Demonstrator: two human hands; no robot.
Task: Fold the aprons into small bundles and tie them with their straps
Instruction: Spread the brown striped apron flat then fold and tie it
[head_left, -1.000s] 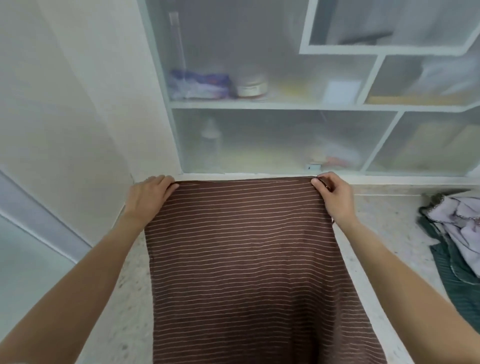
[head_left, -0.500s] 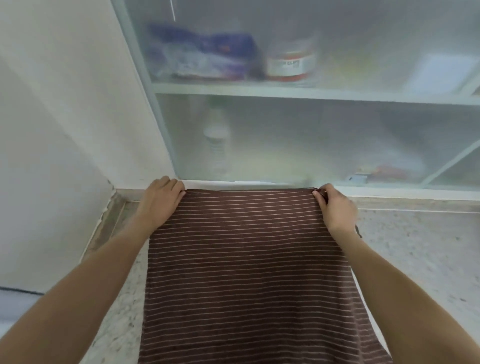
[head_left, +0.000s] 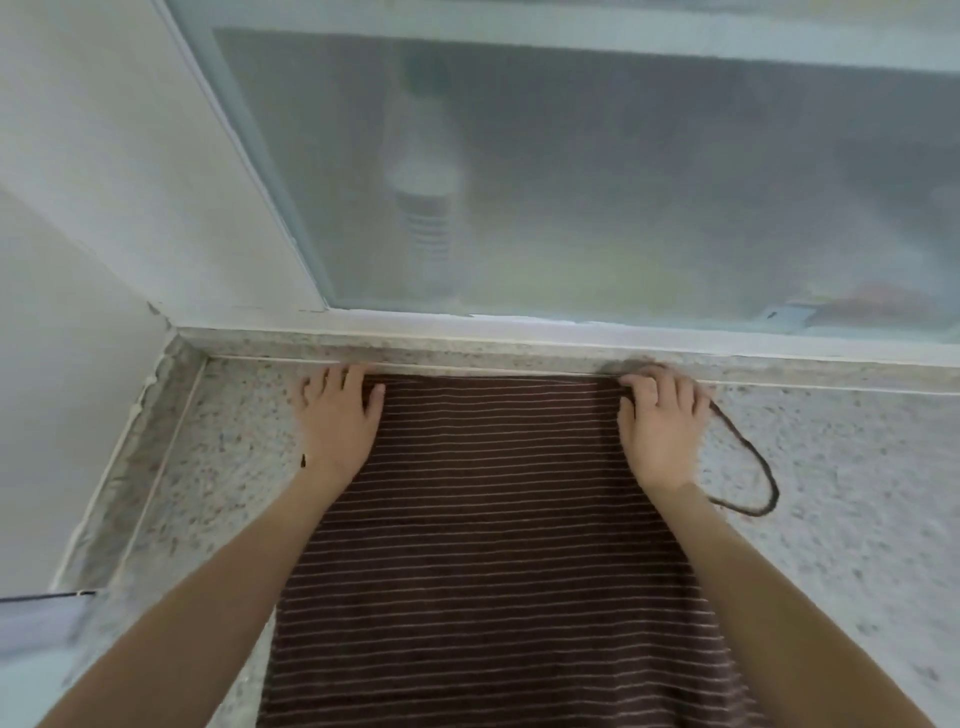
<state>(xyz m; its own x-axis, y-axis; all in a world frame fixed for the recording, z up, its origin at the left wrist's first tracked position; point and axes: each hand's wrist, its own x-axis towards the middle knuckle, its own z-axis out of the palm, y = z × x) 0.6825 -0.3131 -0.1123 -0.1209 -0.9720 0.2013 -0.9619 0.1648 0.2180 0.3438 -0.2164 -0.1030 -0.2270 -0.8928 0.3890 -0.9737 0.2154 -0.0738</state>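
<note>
- Brown cloth with thin pale stripes, the apron (head_left: 498, 519) lies spread on the speckled stone counter (head_left: 841, 467), its far edge just short of the raised ledge (head_left: 467, 356) under the frosted cabinet door (head_left: 623, 182), its near part running out of view at the bottom.
- We judge it light, limp and thin: it will drape, crease and slide on the polished stone, so it needs pinning while we fold.
- Our left hand (head_left: 340, 421) rests at the far left corner, fingers fairly straight, the outer ones on the counter and the thumb side on the cloth; it looks more like pressing than gripping, and nothing shows inside it.
- Our right hand (head_left: 662, 426) sits on the far right corner with its fingers curled over the edge; it seems to pinch the cloth there, though we cannot tell how much it holds.
- A dark strap (head_left: 763, 486) loops out on the counter just right of the right wrist, thin and cord-like, likely to tangle or get trapped in a fold.
- Best holds, we think, are the two far corners for each fold, then the strap near its root for wrapping the bundle.
- A blurred bottle (head_left: 423, 208) stands behind the frosted door, well apart from our work.
</note>
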